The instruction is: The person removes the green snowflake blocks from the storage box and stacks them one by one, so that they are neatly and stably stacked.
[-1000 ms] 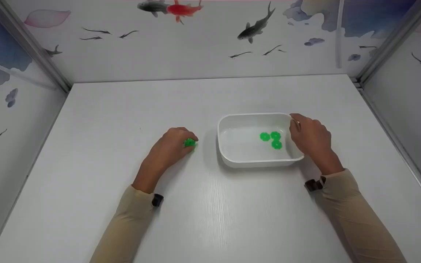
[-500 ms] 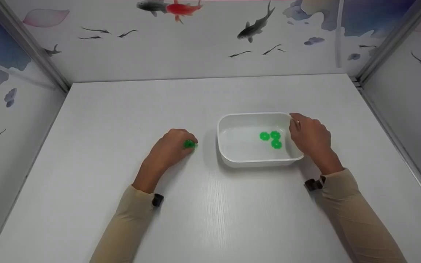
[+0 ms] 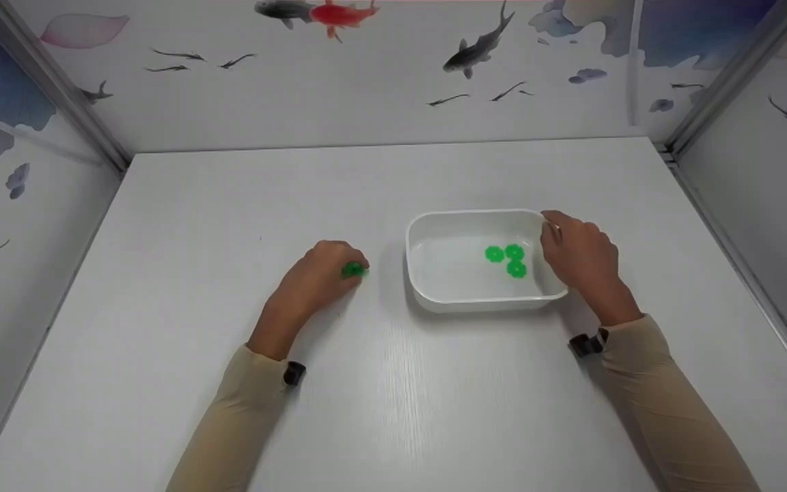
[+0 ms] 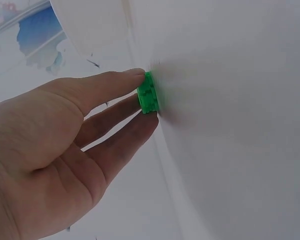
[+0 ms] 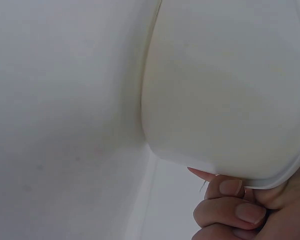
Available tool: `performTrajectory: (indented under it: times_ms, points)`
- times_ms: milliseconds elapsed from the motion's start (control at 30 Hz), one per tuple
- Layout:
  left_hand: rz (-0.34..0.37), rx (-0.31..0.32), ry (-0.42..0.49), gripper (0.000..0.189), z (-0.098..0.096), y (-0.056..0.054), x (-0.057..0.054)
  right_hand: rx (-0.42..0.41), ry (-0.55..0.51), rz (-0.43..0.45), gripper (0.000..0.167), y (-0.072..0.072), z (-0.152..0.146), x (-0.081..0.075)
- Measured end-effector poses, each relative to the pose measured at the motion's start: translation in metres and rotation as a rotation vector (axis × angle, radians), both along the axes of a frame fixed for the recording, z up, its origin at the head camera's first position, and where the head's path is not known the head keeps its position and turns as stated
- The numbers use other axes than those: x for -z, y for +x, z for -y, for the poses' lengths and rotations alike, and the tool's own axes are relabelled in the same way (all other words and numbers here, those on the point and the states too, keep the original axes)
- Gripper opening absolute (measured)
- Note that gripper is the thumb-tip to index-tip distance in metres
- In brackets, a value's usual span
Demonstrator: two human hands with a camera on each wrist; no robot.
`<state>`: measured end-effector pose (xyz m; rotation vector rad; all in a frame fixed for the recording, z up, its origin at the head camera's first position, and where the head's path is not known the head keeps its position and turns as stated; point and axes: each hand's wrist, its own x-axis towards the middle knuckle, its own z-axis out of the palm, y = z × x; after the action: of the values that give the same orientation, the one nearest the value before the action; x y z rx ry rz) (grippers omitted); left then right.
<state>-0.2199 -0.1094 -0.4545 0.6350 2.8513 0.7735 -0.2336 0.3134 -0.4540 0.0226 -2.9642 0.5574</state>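
In the head view my left hand [image 3: 318, 277] is low over the table, left of a white rectangular tub. Its thumb and fingertips pinch a small green notched plastic piece [image 4: 148, 93], close to or touching the tabletop. Whether this is one thick piece or a stack, I cannot tell. My right hand [image 3: 579, 254] grips the rim of the white tub [image 3: 475, 301] at its right end. In the right wrist view the tub's outer wall [image 5: 220, 90] fills much of the picture, and curled fingers [image 5: 230, 212] show below its rim. Inside the tub lie three green flower-shaped pieces [image 3: 515, 253].
The white table [image 3: 393, 396] reaches back to a panel wall [image 3: 366, 96] painted with fish. Side panels with metal posts [image 3: 86, 102] stand left and right. A dark band or device [image 3: 294, 373] sits at each wrist, by the sleeve cuff.
The left hand's fingers have shifted slightly and now cover a little more of the green piece. The right hand, the tub and the pieces inside look unchanged.
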Motion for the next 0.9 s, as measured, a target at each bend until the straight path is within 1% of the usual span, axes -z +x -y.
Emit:
performTrajectory:
  times_ms: [200,433,700,900]
  points:
    - [0.007,-0.005,0.004,0.022,0.0002,-0.0004,0.0012,0.014,0.005,0.022,0.046,-0.0003,0.0009,0.0]
    - [0.002,-0.006,0.007,0.021,0.0001,-0.0006,0.0015,0.011,0.004,0.026,0.045,0.0001,0.0008,-0.0006]
    - [-0.01,0.009,0.007,0.023,0.0005,-0.0011,0.0019,0.001,0.0,0.031,0.048,-0.0001,0.0003,-0.0016]
    - [-0.005,0.0,0.011,0.024,0.0003,-0.0008,0.0024,0.005,0.006,0.029,0.048,-0.0012,-0.0004,-0.0002]
